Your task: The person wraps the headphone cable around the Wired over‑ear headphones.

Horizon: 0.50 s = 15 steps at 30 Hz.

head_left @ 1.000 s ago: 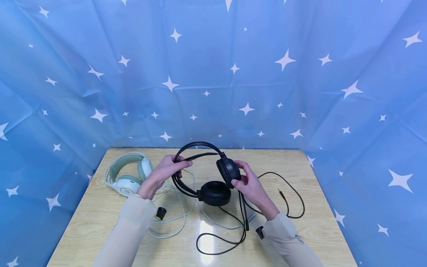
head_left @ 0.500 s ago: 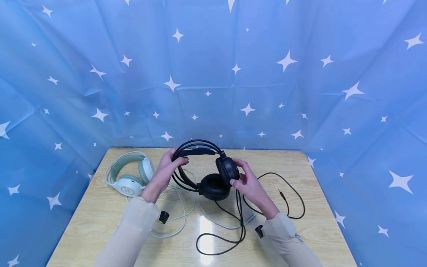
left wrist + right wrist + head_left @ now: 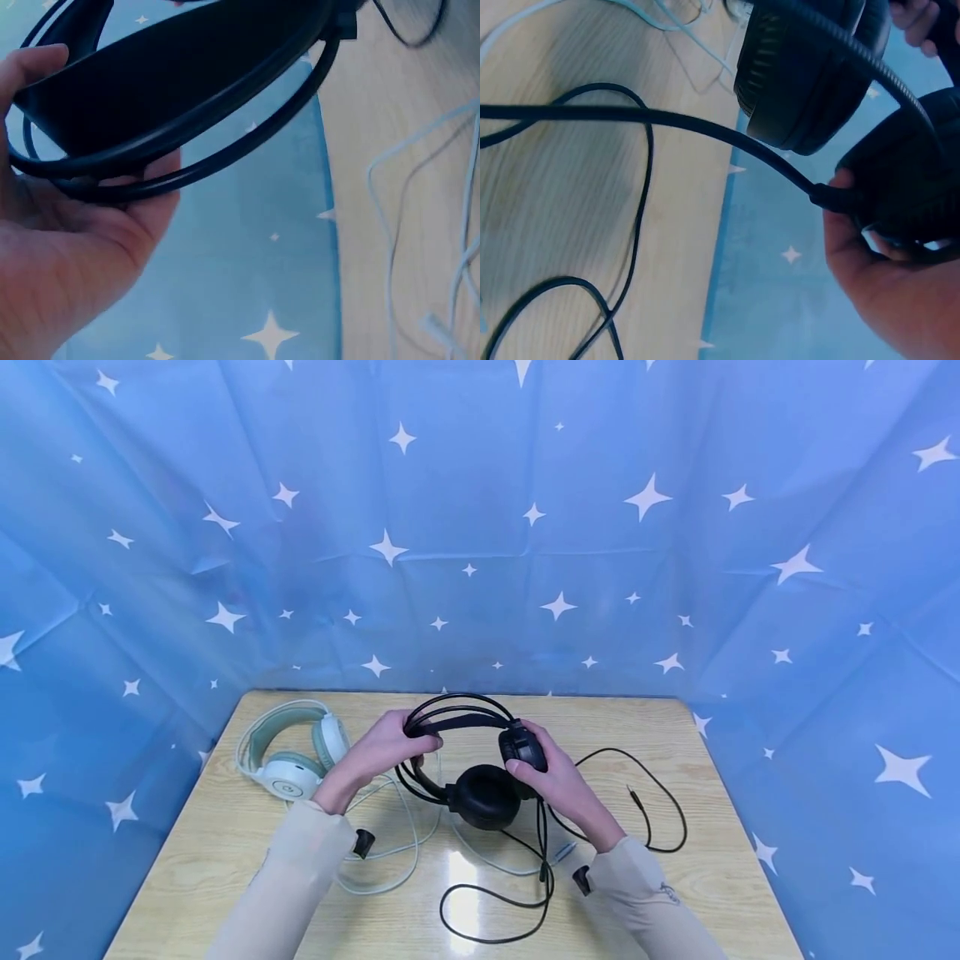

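Both hands hold a pair of black headphones (image 3: pixel 485 797) above the table in the head view. My left hand (image 3: pixel 390 746) grips the headband at its left; the left wrist view shows the fingers and thumb around the band's thin rails and inner strap (image 3: pixel 172 82). Around the right earcup (image 3: pixel 519 747) curls my right hand (image 3: pixel 555 773), thumb on the near side. In the right wrist view a thick black cord (image 3: pixel 720 133) leaves the held earcup, and the other earcup (image 3: pixel 802 82) hangs beside it. Part of the band lies hidden behind the left fingers.
White and pale green headphones (image 3: pixel 288 775) lie at the table's left, their pale cable (image 3: pixel 411 843) looping across the middle. The black cable (image 3: pixel 678 810) spreads to the right and front of the wooden table (image 3: pixel 720 902). A blue starred curtain (image 3: pixel 480 527) surrounds it.
The black headphones first rise slightly and tilt, then come down a little and to the right. My right hand shifts its hold further over the earcup. The pale headphones stay put.
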Available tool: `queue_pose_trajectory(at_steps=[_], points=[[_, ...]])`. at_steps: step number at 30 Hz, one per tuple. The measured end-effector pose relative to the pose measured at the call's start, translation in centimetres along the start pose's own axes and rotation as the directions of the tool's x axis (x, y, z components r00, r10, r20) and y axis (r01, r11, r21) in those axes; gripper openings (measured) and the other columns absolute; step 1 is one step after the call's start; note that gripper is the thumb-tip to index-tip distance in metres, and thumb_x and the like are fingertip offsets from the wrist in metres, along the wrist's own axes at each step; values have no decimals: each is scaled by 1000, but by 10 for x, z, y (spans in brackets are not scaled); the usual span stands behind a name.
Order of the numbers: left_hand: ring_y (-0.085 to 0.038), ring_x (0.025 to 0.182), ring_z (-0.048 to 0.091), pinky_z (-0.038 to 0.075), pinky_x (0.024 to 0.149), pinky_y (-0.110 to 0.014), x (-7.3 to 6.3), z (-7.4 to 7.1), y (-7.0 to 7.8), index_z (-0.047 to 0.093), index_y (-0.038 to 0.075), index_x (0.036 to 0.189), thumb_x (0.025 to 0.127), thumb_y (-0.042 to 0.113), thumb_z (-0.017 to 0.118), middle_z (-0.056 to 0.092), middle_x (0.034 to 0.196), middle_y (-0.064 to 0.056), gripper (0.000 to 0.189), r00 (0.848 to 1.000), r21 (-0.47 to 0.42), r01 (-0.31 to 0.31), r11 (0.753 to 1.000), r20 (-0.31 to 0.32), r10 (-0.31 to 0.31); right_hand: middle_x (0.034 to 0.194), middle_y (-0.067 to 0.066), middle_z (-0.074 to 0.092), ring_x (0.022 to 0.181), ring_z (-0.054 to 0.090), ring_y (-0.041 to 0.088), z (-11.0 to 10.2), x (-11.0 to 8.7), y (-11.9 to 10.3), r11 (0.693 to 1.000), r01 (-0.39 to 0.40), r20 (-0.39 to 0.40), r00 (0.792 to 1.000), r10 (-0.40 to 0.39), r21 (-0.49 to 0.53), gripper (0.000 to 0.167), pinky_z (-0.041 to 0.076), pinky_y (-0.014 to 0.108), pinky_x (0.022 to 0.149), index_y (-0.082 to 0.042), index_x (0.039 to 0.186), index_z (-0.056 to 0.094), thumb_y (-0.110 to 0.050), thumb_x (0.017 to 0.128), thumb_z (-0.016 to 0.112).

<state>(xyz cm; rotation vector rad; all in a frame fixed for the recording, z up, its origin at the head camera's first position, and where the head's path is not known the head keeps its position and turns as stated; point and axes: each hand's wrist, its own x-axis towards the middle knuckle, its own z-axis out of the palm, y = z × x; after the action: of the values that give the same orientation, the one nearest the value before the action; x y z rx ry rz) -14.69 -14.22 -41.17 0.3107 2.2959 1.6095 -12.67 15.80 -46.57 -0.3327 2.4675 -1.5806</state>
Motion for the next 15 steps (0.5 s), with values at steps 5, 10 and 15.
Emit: queue_pose_trajectory(at_steps=[5, 10, 15], points=[[-25, 96, 70, 55, 92, -40, -1, 4, -7, 58, -2, 121, 91, 9, 64, 70, 104, -12, 33, 995, -232, -69, 970, -88, 49, 147, 21, 49, 122, 56, 36, -4, 3, -7, 1000, -24, 51, 998, 24, 3, 77, 47, 49, 98, -19, 161, 31, -45, 96, 64], [-15, 61, 63, 55, 62, -28, -2, 12, -9, 55, -4, 107, 86, 2, 58, 61, 79, -7, 22, 962, -342, -207, 917, -242, 127, 147, 23, 47, 125, 54, 34, -6, 3, -9, 997, -22, 100, 995, 14, 76, 76, 46, 45, 101, -17, 163, 27, -47, 100, 58], [-10, 47, 45, 39, 47, -22, -4, 15, -9, 56, 3, 97, 82, -3, 55, 51, 67, 2, 17, 905, -406, -313, 858, -401, 140, 156, 28, 37, 133, 52, 40, -10, -1, 0, 957, 7, 126, 991, -46, 289, 72, 49, 37, 101, -7, 164, 21, -52, 110, 35]])
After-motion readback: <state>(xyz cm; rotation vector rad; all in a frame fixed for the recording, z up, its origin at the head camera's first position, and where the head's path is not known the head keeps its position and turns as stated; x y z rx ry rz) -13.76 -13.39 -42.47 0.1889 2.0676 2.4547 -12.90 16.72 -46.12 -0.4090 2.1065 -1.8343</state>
